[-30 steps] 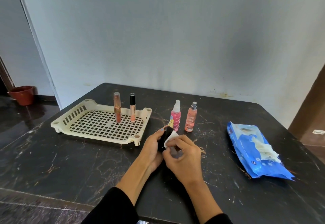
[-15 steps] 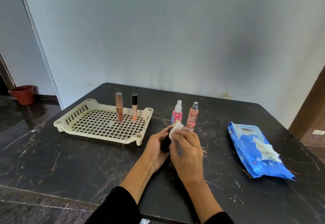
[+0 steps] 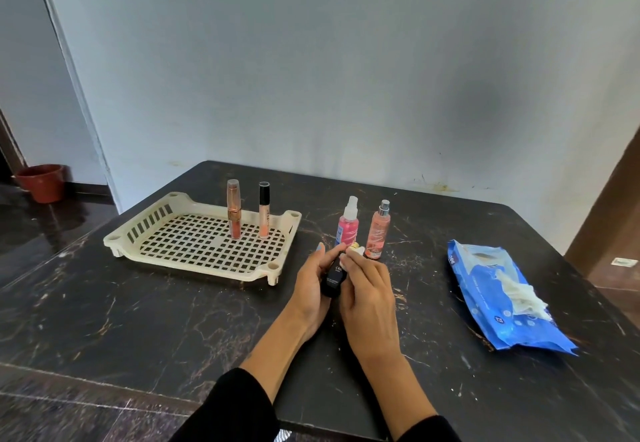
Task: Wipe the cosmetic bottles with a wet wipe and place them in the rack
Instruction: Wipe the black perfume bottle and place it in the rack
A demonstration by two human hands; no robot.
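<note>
My left hand [image 3: 309, 285] grips a small black bottle [image 3: 334, 278] with white lettering, held tilted above the table. My right hand [image 3: 369, 291] presses a white wet wipe [image 3: 356, 252] against the bottle's gold top end. Just behind my hands stand a pink spray bottle [image 3: 348, 221] and a peach spray bottle [image 3: 378, 230] on the table. The cream plastic rack [image 3: 166, 214] lies to the left, with a rose-gold tube [image 3: 233, 209] and a black-capped gloss tube [image 3: 264, 211] upright inside it.
A blue wet wipe pack [image 3: 498, 297] lies at the right with a wipe sticking out. The dark marble table [image 3: 138, 320] meets a pale wall at the back. A terracotta pot [image 3: 43, 182] sits on the floor far left.
My right hand has slid the wipe up from the bottle's body to its top end, uncovering the black label side. My left hand keeps its hold.
</note>
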